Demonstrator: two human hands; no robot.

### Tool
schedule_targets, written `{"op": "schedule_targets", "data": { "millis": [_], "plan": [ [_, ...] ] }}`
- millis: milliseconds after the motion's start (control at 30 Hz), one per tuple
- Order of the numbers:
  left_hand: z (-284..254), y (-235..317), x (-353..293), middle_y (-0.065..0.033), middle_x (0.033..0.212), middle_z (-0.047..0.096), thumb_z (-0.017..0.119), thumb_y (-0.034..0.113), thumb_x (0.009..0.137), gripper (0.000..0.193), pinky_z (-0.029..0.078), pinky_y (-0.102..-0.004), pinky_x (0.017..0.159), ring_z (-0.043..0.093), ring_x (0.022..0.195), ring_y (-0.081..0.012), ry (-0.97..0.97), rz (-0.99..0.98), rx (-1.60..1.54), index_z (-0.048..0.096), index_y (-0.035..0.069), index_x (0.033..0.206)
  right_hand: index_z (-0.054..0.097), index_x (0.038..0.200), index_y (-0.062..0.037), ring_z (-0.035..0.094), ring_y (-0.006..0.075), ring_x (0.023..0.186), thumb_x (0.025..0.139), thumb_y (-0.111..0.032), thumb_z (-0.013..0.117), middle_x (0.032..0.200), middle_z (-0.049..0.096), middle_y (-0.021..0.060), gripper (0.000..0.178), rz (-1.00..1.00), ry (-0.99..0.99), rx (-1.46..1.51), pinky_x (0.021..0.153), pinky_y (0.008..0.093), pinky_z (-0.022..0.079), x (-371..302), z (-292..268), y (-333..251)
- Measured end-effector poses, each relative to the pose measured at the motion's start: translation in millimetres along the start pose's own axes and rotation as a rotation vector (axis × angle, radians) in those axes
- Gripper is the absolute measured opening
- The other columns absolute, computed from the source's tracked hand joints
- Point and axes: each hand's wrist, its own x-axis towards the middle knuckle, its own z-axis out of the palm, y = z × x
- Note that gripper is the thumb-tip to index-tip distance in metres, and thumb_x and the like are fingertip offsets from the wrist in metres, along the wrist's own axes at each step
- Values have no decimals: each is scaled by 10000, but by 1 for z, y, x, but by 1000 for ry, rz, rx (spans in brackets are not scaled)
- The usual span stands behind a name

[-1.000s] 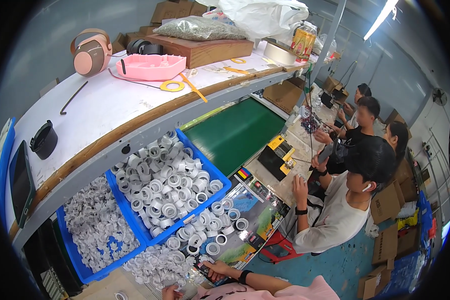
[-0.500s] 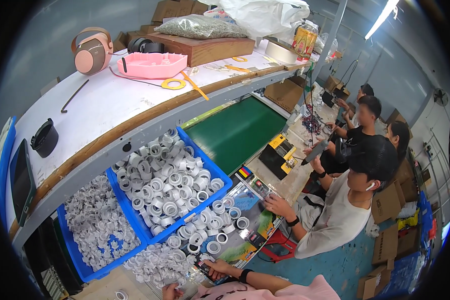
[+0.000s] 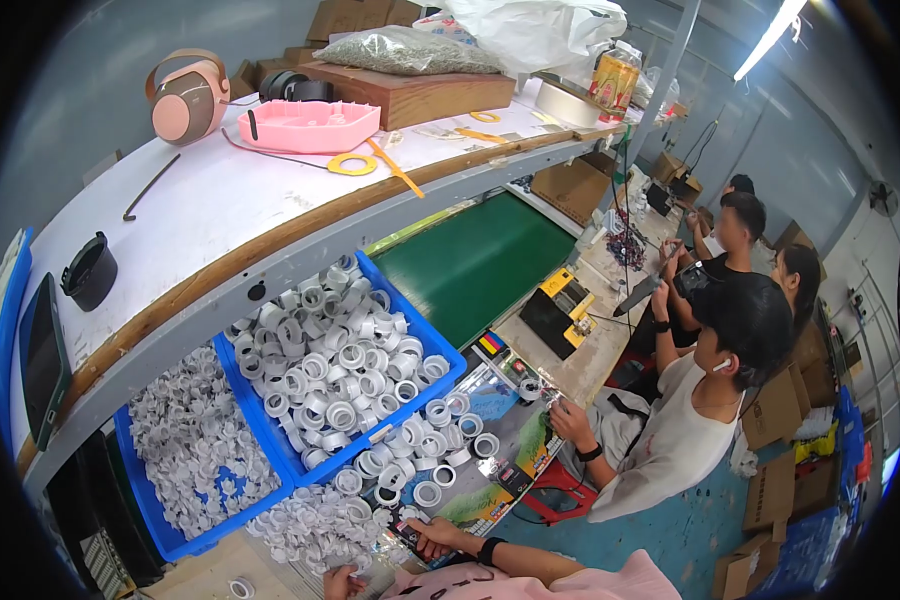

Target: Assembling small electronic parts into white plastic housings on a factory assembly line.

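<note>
My left hand is at the lower edge, cut off by the frame. Its fingers are bent at the near side of a loose pile of small white plastic pieces. To its right, my right hand, with a black band on the wrist, rests low over a printed mat. Its fingers are curled together; what they hold, if anything, is too small to make out. White plastic rings lie loose just beyond my right hand. One more ring lies left of my left hand.
Blue bins hold white rings and small white pieces. Above them runs a shelf with a pink tray. A green belt lies beyond. At right, a co-worker holds a grey tool.
The co-worker's tool hand has moved up and away, and a small white part now shows at that person's other hand. My own hands have hardly moved.
</note>
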Motion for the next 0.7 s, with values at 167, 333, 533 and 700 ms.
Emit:
{"op": "schedule_targets", "data": {
  "millis": [167,333,533,700],
  "plan": [
    [0,1,-5,-104,812,643,493,305,831,382,438,-258,507,566,602,-151,-60,10,-101,587,32,1081,644,640,-29,549,137,394,733,-731,413,548,613,76,745,-5,0,-13,338,230,395,1,0,1],
    [0,3,-8,-108,900,630,500,218,830,331,494,-290,600,604,697,-190,-82,-23,-201,590,1,1064,647,646,-27,549,133,402,742,-729,402,550,614,74,750,-15,3,-11,345,226,393,-4,1,-2],
    [-1,3,-5,-128,894,612,477,110,826,238,521,-355,696,601,819,-248,-160,30,-235,601,-47,955,648,655,-19,547,130,405,750,-727,389,555,616,75,760,-2,-2,-15,348,224,389,-5,0,-3],
    [-4,-13,7,-135,889,609,479,85,813,235,532,-388,713,597,835,-251,-149,42,-232,594,-66,951,659,663,-24,542,128,394,756,-721,392,552,617,72,752,-19,-5,-22,341,221,386,-7,0,-3]
  ]
}}
